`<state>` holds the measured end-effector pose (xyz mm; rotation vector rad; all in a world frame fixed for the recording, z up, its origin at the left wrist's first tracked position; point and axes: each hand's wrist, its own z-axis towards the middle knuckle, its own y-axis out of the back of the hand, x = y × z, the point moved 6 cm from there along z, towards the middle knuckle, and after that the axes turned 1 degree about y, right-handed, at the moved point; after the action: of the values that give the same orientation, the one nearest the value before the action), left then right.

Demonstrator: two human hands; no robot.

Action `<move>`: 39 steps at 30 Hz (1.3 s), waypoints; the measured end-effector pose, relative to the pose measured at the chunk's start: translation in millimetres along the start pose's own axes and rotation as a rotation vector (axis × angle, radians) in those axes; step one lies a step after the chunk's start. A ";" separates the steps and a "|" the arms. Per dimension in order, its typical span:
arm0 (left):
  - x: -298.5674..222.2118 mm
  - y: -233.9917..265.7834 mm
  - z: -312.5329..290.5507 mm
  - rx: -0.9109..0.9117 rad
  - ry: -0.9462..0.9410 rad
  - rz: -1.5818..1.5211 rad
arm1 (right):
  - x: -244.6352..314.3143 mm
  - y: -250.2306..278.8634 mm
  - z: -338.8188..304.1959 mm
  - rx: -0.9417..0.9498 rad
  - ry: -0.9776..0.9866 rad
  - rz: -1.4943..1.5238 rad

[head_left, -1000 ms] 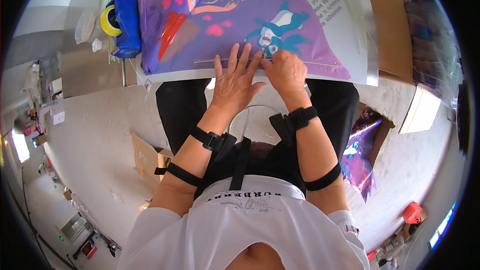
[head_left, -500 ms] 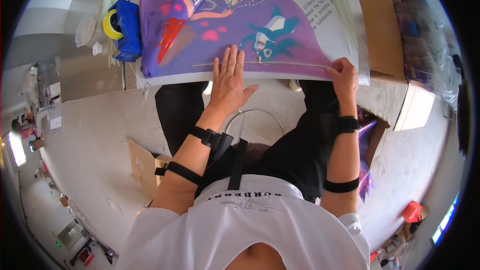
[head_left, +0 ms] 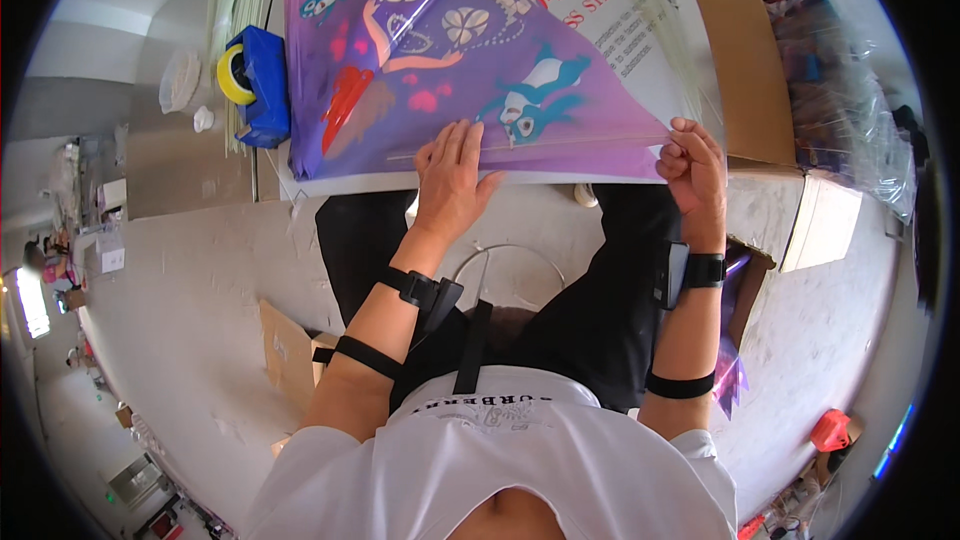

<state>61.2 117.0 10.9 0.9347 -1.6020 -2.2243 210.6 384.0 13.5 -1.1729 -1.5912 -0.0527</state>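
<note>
A purple printed kite sail (head_left: 440, 80) with blue animal figures and pink spots lies on the worktable. Along its near edge runs a thin pale rod (head_left: 560, 146). My left hand (head_left: 451, 175) rests on this edge, fingers stretched out over the film and rod, holding nothing. At the sail's right corner, my right hand (head_left: 697, 168) is closed, its thumb and fingers pinching the corner close to the rod's end. Whether the rod is also in that pinch is hard to see.
A blue tape dispenser (head_left: 262, 88) with yellow tape stands left of the sail. Bundles of thin pale rods (head_left: 236, 15) lie beyond it. A cardboard box (head_left: 752, 60) with plastic-wrapped goods (head_left: 845, 90) is on the right. An open carton (head_left: 287, 345) sits on the floor.
My right hand has turned at the sail's corner, its curled fingers now showing. My left hand's fingers have bent slightly and stay on the near edge. The whole view has shifted a little.
</note>
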 end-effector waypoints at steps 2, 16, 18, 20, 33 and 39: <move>8.9 -0.8 7.8 -0.063 -0.056 0.023 | -0.3 -4.2 4.0 0.029 0.026 0.090; 128.3 74.4 85.2 -0.303 0.270 0.070 | 50.3 40.8 59.4 -0.466 0.648 -1.053; 162.9 87.2 100.5 -0.268 0.379 0.059 | 62.2 36.1 73.5 -0.469 0.777 -1.299; 199.2 93.8 112.4 -0.196 0.423 0.117 | 64.7 32.5 88.6 -0.440 0.729 -1.395; 215.1 104.0 107.0 -0.276 0.479 0.399 | 63.1 29.8 111.3 -0.394 0.613 -1.762; 161.8 73.2 90.0 -0.257 0.309 -0.184 | 48.7 -4.7 89.1 -0.227 0.508 -1.232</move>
<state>-130.7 71.3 37.9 1.3140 -1.1065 -2.1979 148.2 464.0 17.8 -0.1334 -1.6171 -1.2407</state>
